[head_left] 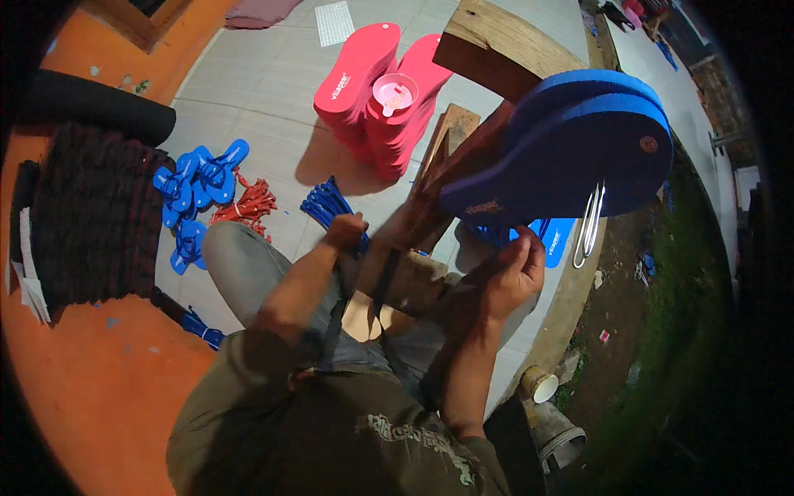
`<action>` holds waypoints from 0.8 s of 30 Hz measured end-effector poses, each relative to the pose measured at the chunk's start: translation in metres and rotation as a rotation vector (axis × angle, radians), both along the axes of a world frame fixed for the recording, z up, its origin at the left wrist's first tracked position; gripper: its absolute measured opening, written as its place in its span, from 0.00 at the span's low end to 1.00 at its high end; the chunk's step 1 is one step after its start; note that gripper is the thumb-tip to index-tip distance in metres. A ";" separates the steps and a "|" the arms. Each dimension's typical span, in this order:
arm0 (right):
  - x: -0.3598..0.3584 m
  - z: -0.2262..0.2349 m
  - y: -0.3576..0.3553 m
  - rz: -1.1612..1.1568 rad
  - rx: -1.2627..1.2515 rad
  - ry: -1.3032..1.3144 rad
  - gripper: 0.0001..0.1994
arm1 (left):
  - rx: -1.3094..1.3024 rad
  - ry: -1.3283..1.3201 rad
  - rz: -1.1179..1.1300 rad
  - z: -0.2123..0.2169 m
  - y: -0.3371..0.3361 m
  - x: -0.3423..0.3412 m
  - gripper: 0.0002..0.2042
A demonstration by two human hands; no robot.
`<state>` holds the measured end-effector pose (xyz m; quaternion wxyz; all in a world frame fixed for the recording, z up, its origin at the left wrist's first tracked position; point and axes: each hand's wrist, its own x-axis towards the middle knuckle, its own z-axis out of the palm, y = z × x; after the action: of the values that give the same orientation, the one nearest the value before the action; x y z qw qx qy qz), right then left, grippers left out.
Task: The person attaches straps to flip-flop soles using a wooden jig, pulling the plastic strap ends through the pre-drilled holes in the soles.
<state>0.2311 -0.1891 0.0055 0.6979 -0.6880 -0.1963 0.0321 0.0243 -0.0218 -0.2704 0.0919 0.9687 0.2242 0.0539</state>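
Observation:
My left hand is closed around a bundle of blue sandal straps, whose ends fan out past the fingers. Fingers pinched, my right hand is just below two blue foam sandal soles; what it grips, if anything, is too small to tell. Those soles lie one on the other, jutting over the end of a wooden stand. From the upper sole's edge a looped metal tool hangs down. Partly hidden behind my right hand is another blue sole with straps beside it.
Tall stacks of pink soles stand ahead, with a pink cup on top. To the left lie finished blue sandals, red straps and a dark ribbed stack. The tiled floor drops to soil at right.

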 end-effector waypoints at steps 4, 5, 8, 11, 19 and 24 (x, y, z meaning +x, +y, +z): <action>-0.001 -0.001 0.003 0.125 -0.069 0.064 0.09 | 0.089 0.155 0.068 0.055 0.021 0.009 0.05; -0.001 -0.003 0.001 0.165 -0.091 0.092 0.09 | 0.076 -0.019 0.106 0.052 0.030 0.003 0.05; -0.009 -0.014 -0.012 0.221 -0.201 0.055 0.10 | -0.397 -0.237 0.236 0.129 0.032 0.006 0.07; -0.041 -0.016 -0.005 0.433 -0.321 0.065 0.10 | -0.518 -0.286 0.269 0.210 0.014 -0.003 0.07; -0.070 -0.011 0.008 0.723 -0.283 0.099 0.12 | -0.749 -0.519 0.102 0.272 -0.061 0.017 0.09; -0.073 -0.014 -0.028 0.571 -0.357 0.108 0.13 | -0.437 -0.436 0.083 0.257 -0.062 0.029 0.12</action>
<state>0.1583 -0.2168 -0.0089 0.5387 -0.7138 -0.3352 0.2965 0.0530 -0.0836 -0.0130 0.3414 0.8818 0.2447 0.2145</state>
